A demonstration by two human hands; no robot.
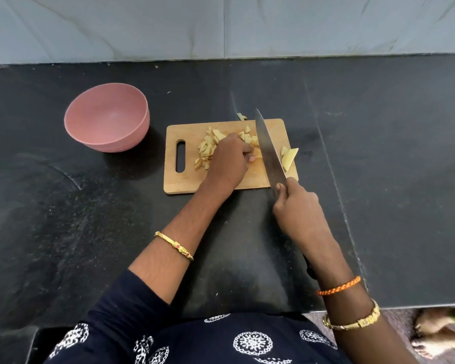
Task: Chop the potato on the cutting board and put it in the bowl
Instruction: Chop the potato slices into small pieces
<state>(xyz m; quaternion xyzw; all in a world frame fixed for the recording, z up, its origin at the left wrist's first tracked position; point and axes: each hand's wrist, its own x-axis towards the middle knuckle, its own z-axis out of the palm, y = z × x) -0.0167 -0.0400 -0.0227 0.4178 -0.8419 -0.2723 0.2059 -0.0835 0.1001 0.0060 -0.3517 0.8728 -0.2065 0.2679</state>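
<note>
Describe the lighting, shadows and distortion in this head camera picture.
Head view: soft, even light; the pink bowl casts a faint shadow on the black counter; wide-angle bending curves the counter's edges; dull sheen on the knife blade; chopped potato stays sharp.

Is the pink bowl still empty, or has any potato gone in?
Empty. The bowl shows only its bare pink inside; the potato pieces all lie on or beside the cutting board.

The person is wearing a navy top (195,337) printed with white medallions; a gold bangle (174,245) is circling the left forearm; an orange braided thread (338,286) and a gold bracelet (352,321) are circling the right.
</note>
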